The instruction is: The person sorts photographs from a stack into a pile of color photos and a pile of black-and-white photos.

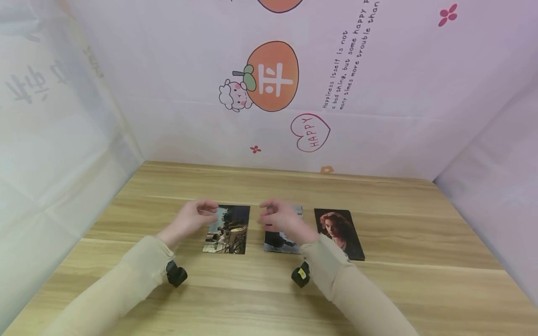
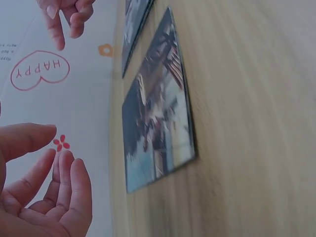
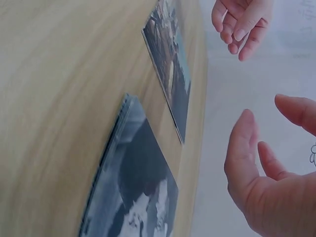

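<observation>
Three piles of picture cards lie in a row on a wooden table. My left hand (image 1: 190, 219) hovers by the upper left edge of the left card (image 1: 230, 233), which shows a figure outdoors; its thumb and fingers are loosely bent with nothing between them. Above the middle card pile (image 1: 279, 243) is my right hand (image 1: 282, 218), thumb and fingers apart and holding nothing; it hides much of that picture. The right wrist view shows layered edges on the middle pile (image 3: 133, 168). The right card pile (image 1: 336, 228) shows a red-haired person, partly covered by my right sleeve.
The wooden tabletop (image 1: 235, 298) runs back to a white printed sheet (image 1: 185, 93) with an orange fruit drawing and a heart. White sheets also hang at the left and right sides. Small black cameras (image 1: 176, 274) are strapped at both wrists.
</observation>
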The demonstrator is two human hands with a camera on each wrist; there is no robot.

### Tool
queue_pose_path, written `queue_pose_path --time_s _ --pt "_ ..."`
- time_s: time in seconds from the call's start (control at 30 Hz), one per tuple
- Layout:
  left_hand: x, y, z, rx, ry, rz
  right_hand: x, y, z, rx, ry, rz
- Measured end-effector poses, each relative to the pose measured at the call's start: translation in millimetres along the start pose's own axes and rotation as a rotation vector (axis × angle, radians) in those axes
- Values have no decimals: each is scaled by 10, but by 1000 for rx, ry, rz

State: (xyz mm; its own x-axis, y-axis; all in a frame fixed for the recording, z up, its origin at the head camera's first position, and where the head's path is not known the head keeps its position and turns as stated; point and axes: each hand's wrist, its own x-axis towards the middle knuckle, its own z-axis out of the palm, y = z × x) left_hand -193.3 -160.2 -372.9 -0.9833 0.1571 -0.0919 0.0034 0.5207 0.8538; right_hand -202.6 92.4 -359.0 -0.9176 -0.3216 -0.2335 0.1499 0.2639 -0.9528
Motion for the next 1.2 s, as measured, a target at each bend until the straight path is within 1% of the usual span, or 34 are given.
queue_pose_path --time_s 0.1,0.2,0.37,0.47,0.57,0.67,0.9,1.0,1.2 --pt "-1 -85 -33 8 6 3 10 24 37 3 -40 11" --pt "-13 -157 -67 25 2 11 23 40 72 2 -57 31" --pt "-30 -207 -99 51 -7 11 55 78 135 50 -75 57" --pt "-37 -218 -94 24 -18 -10 71 107 181 65 -85 62" --pt "-46 -221 -77 -21 -43 -27 89 145 223 77 -90 75" --pt "-50 -208 -58 -63 -53 -47 110 173 254 74 -90 76" --pt "-44 -199 -51 -70 -56 -88 137 187 291 48 -80 71" --pt "-40 -196 -49 -98 -64 -109 143 187 300 42 -81 70" --pt "-21 -212 -29 -132 -90 -113 163 219 336 43 -91 67"
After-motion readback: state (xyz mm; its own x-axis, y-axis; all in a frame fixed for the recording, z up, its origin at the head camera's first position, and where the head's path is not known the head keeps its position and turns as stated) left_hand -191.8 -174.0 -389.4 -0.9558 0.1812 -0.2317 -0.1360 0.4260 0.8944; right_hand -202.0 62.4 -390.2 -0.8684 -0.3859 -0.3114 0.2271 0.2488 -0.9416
